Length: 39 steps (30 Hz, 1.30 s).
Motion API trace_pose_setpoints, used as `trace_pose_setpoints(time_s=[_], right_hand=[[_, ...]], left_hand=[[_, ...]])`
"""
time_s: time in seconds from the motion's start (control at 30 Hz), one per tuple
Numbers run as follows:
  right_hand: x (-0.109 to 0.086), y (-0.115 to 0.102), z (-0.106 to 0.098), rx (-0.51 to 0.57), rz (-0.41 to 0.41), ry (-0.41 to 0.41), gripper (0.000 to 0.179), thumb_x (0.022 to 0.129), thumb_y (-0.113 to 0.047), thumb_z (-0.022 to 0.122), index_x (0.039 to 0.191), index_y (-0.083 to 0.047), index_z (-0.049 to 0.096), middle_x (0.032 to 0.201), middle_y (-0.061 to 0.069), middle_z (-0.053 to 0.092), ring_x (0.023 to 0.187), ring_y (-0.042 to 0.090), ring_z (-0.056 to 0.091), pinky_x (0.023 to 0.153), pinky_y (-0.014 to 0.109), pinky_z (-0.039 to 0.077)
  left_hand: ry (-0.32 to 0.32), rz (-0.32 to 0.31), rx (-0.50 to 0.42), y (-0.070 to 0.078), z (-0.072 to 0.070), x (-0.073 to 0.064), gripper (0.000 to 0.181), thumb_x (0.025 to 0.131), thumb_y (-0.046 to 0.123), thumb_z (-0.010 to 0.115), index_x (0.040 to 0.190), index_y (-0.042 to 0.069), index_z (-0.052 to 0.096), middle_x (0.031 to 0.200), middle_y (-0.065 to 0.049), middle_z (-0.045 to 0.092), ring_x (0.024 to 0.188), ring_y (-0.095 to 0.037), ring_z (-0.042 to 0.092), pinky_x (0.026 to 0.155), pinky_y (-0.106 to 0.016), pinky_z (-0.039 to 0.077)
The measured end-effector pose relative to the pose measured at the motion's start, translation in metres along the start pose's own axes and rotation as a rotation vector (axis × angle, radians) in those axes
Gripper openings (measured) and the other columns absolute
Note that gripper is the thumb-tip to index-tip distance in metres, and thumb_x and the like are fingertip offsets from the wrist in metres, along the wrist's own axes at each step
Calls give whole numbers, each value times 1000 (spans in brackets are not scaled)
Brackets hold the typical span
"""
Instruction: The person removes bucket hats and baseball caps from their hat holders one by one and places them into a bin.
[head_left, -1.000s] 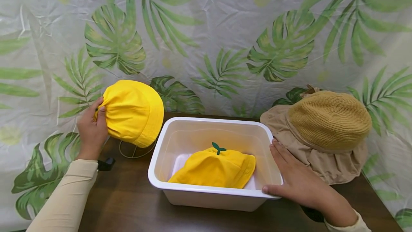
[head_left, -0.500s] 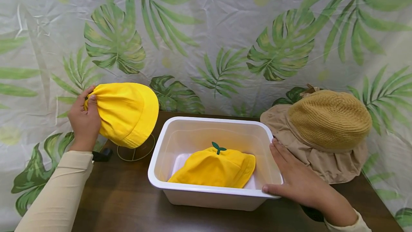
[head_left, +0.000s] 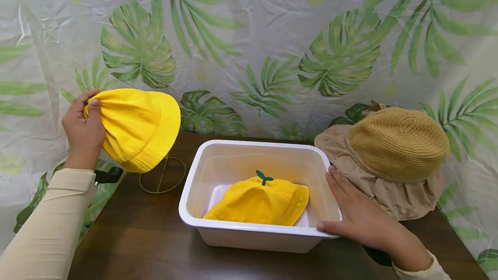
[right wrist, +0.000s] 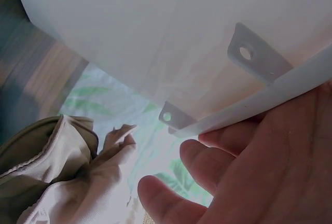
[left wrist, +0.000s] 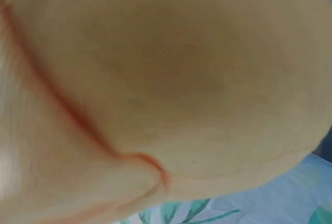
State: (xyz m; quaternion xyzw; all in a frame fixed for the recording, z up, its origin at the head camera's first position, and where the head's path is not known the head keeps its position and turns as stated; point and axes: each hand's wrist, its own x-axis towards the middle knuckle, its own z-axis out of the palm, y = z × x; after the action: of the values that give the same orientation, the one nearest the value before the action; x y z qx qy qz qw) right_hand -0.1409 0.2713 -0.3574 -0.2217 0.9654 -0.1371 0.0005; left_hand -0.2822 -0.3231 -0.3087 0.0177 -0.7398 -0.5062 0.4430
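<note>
At the left of the head view, my left hand (head_left: 83,131) grips a yellow hat (head_left: 134,124) by its gathered crown, thumb on the near side. The brim points right, and a bit of dark green shows by the fingers. The hat is off the table, beside a wire stand (head_left: 163,176). My right hand (head_left: 362,215) rests on the right corner of a white plastic tub (head_left: 258,239), fingers along the rim, thumb at the near edge. A second yellow hat (head_left: 258,204) with a green sprout on top lies inside the tub. The left wrist view shows mostly blurred skin.
Right of the tub, a tan straw-crowned hat (head_left: 400,146) with a wide, ruffled cloth brim sits close to my right hand. Everything stands on a dark wood table (head_left: 155,237). A leaf-print sheet (head_left: 272,33) hangs behind it.
My left hand has moved left and slightly up with the yellow hat, away from the tub, so more of the wire stand shows. The right hand and tub have stayed put.
</note>
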Motion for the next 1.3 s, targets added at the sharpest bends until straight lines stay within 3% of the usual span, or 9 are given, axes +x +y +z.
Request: trace_pose_setpoints(time_s=[0.1, 0.27, 0.57, 0.7, 0.8, 1.0, 1.3], right_hand=[[0, 0, 0, 5, -3, 7, 112, 83, -68, 65, 158, -2, 16, 165, 13, 10, 149, 32, 16, 114, 46, 27], [0, 0, 0, 4, -1, -2, 112, 83, -69, 64, 158, -2, 15, 165, 13, 9, 149, 31, 16, 111, 53, 30], [1, 0, 0, -6, -8, -4, 112, 83, -69, 64, 158, -1, 15, 165, 14, 9, 149, 32, 16, 109, 55, 32], [1, 0, 0, -4, -13, 0, 111, 83, -66, 66, 158, 0, 16, 165, 14, 10, 149, 32, 17, 108, 56, 32], [1, 0, 0, 2, -11, 0, 112, 83, -67, 65, 158, 0, 16, 165, 14, 10, 148, 33, 17, 108, 58, 33], [2, -1, -1, -5, -8, 5, 113, 82, -70, 63, 157, 0, 18, 164, 15, 12, 148, 33, 18, 107, 59, 34], [1, -1, 1, 3, -7, 12, 112, 83, -70, 63, 157, 0, 18, 164, 15, 12, 148, 33, 17, 111, 52, 30]], left_hand=[[-15, -14, -21, 3, -1, 3, 31, 103, 22, 54, 129, 16, 68, 126, -1, 64, 108, -13, 59, 95, -21, 45], [22, -3, -26, 7, -1, 3, 30, 102, 21, 55, 128, 15, 68, 125, -2, 65, 106, -12, 60, 94, -21, 46], [22, 173, 51, 17, -5, 4, 29, 100, 18, 60, 126, 11, 70, 124, -2, 68, 110, -4, 60, 97, -20, 45], [17, 217, 76, 37, -9, -1, 28, 101, 14, 59, 126, 7, 69, 125, -5, 68, 110, -2, 60, 96, -18, 44], [-26, 234, 75, 49, -12, -4, 29, 101, 13, 57, 127, 5, 68, 127, -5, 67, 114, -3, 59, 99, -19, 44], [-132, 340, 117, 55, -14, 3, 31, 99, 5, 59, 128, 5, 68, 129, -4, 66, 118, 1, 57, 102, -20, 43], [-350, 484, 72, 87, -1, 14, 37, 93, -9, 61, 127, 1, 67, 129, -8, 65, 121, -3, 57, 102, -20, 43]])
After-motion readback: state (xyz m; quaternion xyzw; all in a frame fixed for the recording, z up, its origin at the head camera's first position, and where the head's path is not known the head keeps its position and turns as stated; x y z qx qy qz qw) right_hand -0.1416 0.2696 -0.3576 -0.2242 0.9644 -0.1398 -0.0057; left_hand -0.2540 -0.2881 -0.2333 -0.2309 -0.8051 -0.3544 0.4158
